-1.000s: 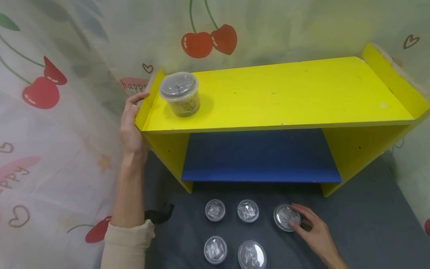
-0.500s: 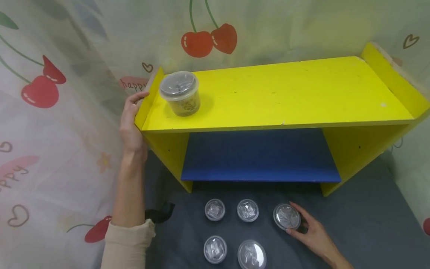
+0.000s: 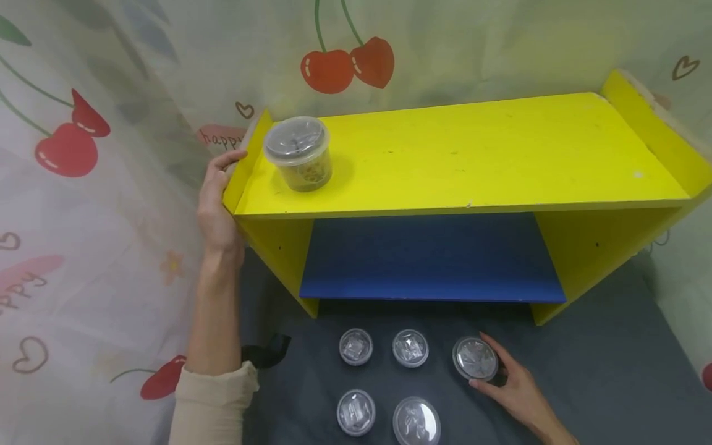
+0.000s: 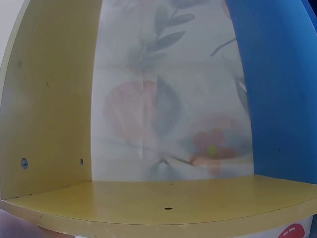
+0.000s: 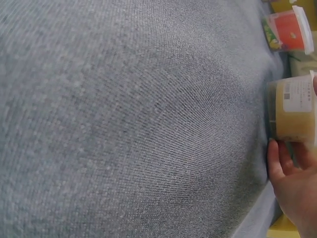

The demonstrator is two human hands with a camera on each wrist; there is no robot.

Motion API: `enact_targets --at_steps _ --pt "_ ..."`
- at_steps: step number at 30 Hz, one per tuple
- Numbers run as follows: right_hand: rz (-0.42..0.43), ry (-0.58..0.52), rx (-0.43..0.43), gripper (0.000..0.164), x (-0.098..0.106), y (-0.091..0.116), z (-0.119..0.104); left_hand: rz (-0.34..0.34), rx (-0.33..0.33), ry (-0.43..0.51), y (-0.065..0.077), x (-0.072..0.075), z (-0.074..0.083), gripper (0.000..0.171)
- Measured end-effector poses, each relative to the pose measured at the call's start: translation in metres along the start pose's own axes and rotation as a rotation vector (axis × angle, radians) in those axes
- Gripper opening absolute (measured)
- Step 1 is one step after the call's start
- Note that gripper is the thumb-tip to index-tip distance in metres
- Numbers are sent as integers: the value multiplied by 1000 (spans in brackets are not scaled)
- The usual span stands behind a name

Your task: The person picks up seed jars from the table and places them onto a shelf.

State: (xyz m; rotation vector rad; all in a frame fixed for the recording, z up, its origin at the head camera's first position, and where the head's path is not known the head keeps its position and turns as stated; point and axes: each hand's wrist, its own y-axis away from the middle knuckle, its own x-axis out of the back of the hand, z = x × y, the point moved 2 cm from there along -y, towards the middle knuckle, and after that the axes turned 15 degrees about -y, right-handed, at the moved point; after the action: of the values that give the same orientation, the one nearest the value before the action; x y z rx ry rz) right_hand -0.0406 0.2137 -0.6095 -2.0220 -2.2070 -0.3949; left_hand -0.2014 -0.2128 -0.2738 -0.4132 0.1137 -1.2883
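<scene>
My left hand [image 3: 216,210] grips the left side panel of a yellow and blue shelf [image 3: 478,151] near its top, fingers hooked toward the panel's edge. In the left wrist view a bit of this hand shows beneath the yellow board [image 4: 148,203]. My right hand [image 3: 517,386] holds a lidded plastic tub [image 3: 474,358] at the right end of the back row on the dark cloth, thumb and fingers round its side. In the right wrist view that tub [image 5: 294,116] looks yellowish with a white label. Another lidded tub [image 3: 300,154] stands on the shelf's top, at the left.
Several lidded tubs stand on the dark cloth [image 3: 606,371] before the shelf, among them a back-left tub [image 3: 356,347], a back-middle tub [image 3: 410,348], a front-left tub [image 3: 356,413] and a front-middle tub [image 3: 416,421]. A black strap [image 3: 267,352] lies by the left forearm. Printed curtains surround the shelf.
My right thumb has moved down from the tub's lid to its lower side, and the fingers have spread along its right side. The left hand, shelf and tubs stay put.
</scene>
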Motion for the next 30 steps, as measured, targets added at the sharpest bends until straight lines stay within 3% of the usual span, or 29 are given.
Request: enact_targets --at_steps 13,22,30 --pt "46 4 23 92 5 0 -11 13 -15 -5 0 -1 -1 41" --pt "74 -54 152 90 5 2 -32 20 -13 -16 0 -1 2 41" --pt "60 -87 262 92 16 2 -53 11 -13 -9 0 -1 0 40"
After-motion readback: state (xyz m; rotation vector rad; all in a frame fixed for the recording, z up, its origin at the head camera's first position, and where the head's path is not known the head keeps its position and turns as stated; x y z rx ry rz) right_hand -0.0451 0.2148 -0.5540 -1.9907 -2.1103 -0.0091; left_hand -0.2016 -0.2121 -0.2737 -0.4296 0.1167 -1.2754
